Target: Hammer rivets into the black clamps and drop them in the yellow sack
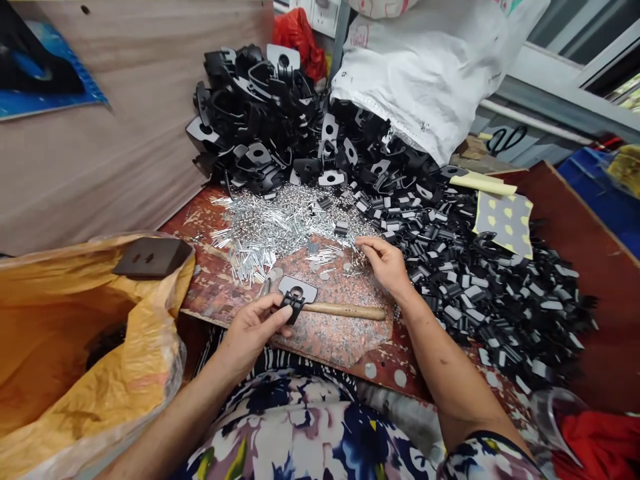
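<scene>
My left hand (257, 327) pinches a black plastic clip piece (294, 305) with a grey pad and a round hole, above the table's front edge. Behind that piece lies a hammer, its wooden handle (347, 311) pointing right and its head mostly hidden. My right hand (385, 263) reaches to the right edge of a heap of small metal springs (330, 200), thumb and fingertips closed together. What they pinch, if anything, is too small to make out. Metal pins (255, 263) lie in a pile left of the springs.
Large black clip pieces (255, 100) are stacked at the back, some under a white sack (415, 73). Small black parts (465, 287) cover the right side. A yellow-lined bag (150, 333) stands left, a brown block (153, 258) on its rim. Scissors (507, 140) lie back right.
</scene>
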Demonstrator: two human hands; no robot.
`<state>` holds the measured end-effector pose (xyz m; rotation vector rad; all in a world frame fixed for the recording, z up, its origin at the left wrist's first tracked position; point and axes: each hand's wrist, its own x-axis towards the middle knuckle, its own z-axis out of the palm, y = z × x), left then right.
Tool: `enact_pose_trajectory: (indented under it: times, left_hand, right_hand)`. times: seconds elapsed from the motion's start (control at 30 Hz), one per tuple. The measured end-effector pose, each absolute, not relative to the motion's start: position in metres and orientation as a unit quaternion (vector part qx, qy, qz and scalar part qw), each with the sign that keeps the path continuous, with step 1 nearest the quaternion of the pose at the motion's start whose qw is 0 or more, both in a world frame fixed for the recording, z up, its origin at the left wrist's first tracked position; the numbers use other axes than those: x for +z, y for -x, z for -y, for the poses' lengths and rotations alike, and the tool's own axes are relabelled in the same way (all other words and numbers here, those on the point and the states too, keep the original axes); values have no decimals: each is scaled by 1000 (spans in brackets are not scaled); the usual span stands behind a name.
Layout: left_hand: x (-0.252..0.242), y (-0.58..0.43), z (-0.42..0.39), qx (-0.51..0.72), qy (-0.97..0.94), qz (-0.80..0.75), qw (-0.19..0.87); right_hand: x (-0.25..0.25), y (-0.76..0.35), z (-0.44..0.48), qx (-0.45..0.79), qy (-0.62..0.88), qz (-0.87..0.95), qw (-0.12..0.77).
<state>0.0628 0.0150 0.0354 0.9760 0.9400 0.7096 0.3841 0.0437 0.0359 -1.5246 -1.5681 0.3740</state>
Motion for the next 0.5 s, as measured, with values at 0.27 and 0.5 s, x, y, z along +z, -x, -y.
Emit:
enact_pose_trajectory:
  times: [0.27, 0.5]
  left_hand:
    - [37, -64, -13, 335, -426, -441, 716]
    - [33, -64, -14, 337, -426, -438, 716]
  right_hand:
    - [39, -413, -18, 34, 650, 561, 511]
    - [61, -409, -13, -59, 695, 636, 330]
